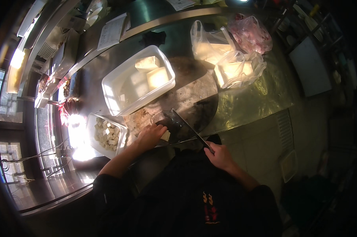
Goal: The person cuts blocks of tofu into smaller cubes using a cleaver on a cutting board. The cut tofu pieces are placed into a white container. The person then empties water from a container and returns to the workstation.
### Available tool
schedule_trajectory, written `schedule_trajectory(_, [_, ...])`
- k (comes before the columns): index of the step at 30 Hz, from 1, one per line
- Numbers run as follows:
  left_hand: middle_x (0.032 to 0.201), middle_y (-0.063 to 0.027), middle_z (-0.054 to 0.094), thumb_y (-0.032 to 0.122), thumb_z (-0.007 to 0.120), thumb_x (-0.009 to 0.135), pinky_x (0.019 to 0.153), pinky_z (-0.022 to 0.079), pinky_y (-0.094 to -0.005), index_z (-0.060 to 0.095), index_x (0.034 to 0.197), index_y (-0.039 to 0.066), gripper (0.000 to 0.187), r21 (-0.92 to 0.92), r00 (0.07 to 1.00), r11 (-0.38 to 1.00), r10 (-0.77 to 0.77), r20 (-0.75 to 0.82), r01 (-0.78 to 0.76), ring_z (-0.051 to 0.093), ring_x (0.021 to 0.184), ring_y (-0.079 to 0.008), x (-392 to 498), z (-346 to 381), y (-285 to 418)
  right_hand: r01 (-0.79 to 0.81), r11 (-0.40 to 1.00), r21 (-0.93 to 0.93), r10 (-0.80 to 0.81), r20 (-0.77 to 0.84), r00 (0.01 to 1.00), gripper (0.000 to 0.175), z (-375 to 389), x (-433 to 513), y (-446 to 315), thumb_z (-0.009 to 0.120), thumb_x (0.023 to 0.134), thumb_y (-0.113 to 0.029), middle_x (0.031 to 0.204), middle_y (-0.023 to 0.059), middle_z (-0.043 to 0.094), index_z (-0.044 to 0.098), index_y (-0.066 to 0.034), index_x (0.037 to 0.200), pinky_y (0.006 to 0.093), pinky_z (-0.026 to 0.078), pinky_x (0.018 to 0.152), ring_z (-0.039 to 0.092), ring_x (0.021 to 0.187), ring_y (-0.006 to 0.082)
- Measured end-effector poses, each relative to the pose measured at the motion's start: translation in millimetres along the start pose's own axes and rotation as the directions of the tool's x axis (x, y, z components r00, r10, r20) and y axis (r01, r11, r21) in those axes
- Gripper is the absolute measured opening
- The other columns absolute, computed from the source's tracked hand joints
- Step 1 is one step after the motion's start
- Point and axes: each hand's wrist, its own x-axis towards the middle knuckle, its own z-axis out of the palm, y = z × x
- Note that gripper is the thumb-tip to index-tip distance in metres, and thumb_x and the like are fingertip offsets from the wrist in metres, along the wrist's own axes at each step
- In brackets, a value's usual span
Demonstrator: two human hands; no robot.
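Observation:
My right hand (219,154) grips the handle of a kitchen knife (190,126), whose blade points up and left over a round, stained chopping board (196,94). At the board's near edge, my left hand (150,135) rests with bent fingers beside a small pale block, apparently tofu (165,136); whether the fingers grip it is hard to tell. Left of that hand, a white plastic container (124,139) holds many pale cubes (108,133). A larger white tub (119,111), partly on the board, holds large pale blocks (158,78) in what looks like liquid.
Clear plastic bags with pale blocks (236,69) lie right of the tub, by a bag of pinkish contents, perhaps meat (251,34). A dark cloth (154,38) and papers bearing writing (111,31) lie behind. The steel counter's edge (252,121) runs close to my body.

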Motion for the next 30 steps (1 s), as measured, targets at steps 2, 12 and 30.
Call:
schedule_trajectory(2, [0.109,-0.0047,0.061,0.008,0.063,0.084,0.085,0.055,-0.0415,0.061,0.125,0.013,0.042,0.055,0.999,0.998,0.026,-0.022,-0.025,0.062,0.103,-0.0273,-0.4,3.5,-0.3,-0.004,1.0,-0.007,0.004,0.03,1.0,0.031,-1.2,1.0,-1.1,0.068,0.093,-0.017,0.067,0.016,0.065,0.069,-0.0033,0.121,0.0394,0.051,0.056,0.067,0.061,0.0305])
schedule_trajectory(12, [0.115,-0.01,0.062,0.02,0.077,0.076,0.088,0.055,-0.0441,0.06,0.133,0.021,0.059,-0.094,0.999,0.996,0.011,0.045,-0.006,0.062,0.111,-0.0316,2.9,-3.1,-9.2,0.014,1.0,-0.017,-0.013,0.068,0.998,0.031,-0.2,2.4,2.2,0.068,0.093,-0.018,0.074,0.0155,0.069,0.069,-0.0026,0.12,0.0391,0.053,0.059,0.07,0.066,0.0307])
schedule_trajectory(30, [0.127,-0.0207,0.057,0.013,0.083,0.079,0.1,0.049,-0.045,0.055,0.131,0.004,0.06,-0.504,0.695,0.857,-0.426,-0.579,0.105,0.057,0.119,-0.0401,14.2,49.1,41.9,0.16,0.965,-0.206,-0.151,0.055,0.987,0.028,-3.9,20.2,-15.9,0.068,0.092,-0.016,0.085,0.0159,0.071,0.069,-0.0039,0.117,0.0433,0.055,0.063,0.069,0.073,0.0356])
